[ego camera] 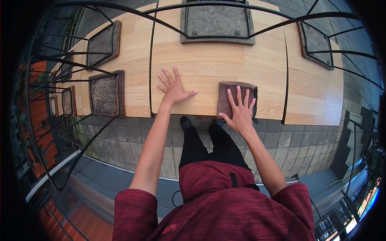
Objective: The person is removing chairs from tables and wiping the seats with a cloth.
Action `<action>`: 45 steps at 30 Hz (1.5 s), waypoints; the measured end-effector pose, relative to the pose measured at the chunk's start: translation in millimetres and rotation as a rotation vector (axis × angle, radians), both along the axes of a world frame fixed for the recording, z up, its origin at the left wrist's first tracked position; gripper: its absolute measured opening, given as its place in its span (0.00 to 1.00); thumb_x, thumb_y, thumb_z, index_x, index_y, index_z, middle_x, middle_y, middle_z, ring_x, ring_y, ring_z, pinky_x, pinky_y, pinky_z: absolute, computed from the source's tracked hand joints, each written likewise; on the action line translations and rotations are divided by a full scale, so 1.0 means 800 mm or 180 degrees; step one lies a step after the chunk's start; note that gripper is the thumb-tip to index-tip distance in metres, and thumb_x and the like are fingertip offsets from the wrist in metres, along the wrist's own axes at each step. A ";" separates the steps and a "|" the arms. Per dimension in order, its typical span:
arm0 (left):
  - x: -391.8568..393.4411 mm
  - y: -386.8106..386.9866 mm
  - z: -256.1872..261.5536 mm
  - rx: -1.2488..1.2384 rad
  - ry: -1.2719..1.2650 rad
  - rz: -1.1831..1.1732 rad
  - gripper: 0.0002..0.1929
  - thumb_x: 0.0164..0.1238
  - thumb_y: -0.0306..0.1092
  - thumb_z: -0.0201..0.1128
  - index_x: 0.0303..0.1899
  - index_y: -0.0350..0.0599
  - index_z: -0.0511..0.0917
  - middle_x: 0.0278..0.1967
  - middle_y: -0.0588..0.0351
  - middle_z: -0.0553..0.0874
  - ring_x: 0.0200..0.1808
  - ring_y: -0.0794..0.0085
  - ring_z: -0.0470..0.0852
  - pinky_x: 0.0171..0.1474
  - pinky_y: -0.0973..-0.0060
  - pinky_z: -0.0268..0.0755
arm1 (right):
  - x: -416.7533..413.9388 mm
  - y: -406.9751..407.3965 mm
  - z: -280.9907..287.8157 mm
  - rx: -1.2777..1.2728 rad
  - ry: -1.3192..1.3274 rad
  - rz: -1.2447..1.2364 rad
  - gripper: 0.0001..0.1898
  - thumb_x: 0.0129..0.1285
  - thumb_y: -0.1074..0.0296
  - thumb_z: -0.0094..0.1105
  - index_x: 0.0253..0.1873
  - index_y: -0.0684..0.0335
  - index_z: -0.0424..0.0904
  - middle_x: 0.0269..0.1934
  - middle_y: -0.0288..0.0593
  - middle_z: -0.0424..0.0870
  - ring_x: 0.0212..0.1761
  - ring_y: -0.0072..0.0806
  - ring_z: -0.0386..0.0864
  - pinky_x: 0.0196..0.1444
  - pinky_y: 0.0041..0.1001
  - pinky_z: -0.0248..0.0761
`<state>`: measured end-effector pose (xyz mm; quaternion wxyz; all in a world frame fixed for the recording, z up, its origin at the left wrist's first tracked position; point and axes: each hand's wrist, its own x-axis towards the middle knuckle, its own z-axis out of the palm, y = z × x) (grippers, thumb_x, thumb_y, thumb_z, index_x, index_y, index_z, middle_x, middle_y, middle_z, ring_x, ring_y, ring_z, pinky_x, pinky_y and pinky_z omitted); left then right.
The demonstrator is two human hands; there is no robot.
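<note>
My left hand (175, 90) is spread on the pale wood tabletop (205, 66), near its front edge, with nothing in it. To its right, a folded brown cloth (223, 93) lies at the same edge, its lower side reaching the rim. My right hand (239, 110) rests flat on top of this cloth, fingers apart and thumb at its lower left. The hand hides part of the cloth. Ahead of both hands, an upturned chair with a worn wooden seat (217, 22) lies seat down on the table, its black metal frame rising toward me.
More upturned chairs sit on the adjoining tables: a chair seat (104, 95) at left, another (104, 45) behind it, and one (316, 45) at right. Their black metal legs (72, 64) jut upward. Narrow gaps separate the tabletops. Paving tiles (271, 144) lie below.
</note>
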<state>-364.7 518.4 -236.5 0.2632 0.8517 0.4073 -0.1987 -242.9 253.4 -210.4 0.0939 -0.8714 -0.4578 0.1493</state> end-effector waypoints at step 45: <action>0.003 -0.007 -0.005 0.0043 -0.0317 -0.0009 0.77 0.38 0.76 0.72 0.77 0.45 0.23 0.71 0.23 0.15 0.69 0.27 0.07 0.62 0.22 0.12 | 0.246 0.023 -0.035 0.0046 -0.0650 -0.0200 0.48 0.55 0.27 0.61 0.79 0.35 0.54 0.81 0.46 0.48 0.79 0.67 0.45 0.68 0.75 0.43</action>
